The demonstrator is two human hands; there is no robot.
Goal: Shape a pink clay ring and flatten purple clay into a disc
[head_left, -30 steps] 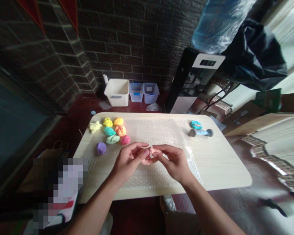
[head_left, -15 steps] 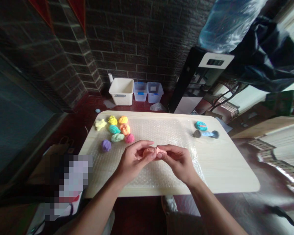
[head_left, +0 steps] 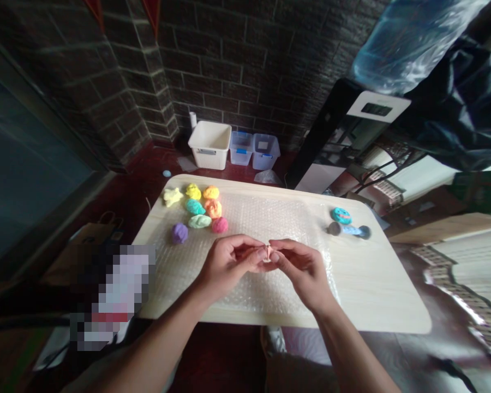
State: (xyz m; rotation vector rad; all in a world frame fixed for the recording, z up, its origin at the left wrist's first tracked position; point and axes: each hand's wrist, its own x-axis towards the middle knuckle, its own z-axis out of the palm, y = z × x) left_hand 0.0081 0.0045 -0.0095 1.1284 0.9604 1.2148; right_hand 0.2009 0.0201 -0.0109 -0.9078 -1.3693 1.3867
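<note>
Between my two hands, above the bubble wrap [head_left: 245, 289], is a small lump of peach-pink modelling clay [head_left: 269, 253]. My left hand [head_left: 234, 259] pinches it between thumb and fingers from the left. From the right, the thumb and fingertips of my right hand [head_left: 301, 265] press on it too. Fingers cover most of the lump, so its full shape is hidden. Beyond my left hand lie several clay lumps: a crimson one [head_left: 220, 225], a pale green one [head_left: 199, 221], a teal one [head_left: 195, 207], an orange one [head_left: 213, 208] and a purple one [head_left: 180, 233].
Two yellowish lumps, a bright yellow one [head_left: 193, 191] and a pale one [head_left: 172, 197], lie at the table's far left. On the right are a teal clay disc [head_left: 341, 215] and a dumbbell-shaped piece [head_left: 349, 230]. Storage bins [head_left: 210, 144] stand on the floor behind the table [head_left: 387, 284].
The view has shifted slightly. My hands have come closer together, and less of the peach-pink clay shows between the fingers. The other clay pieces keep their places on the table.
</note>
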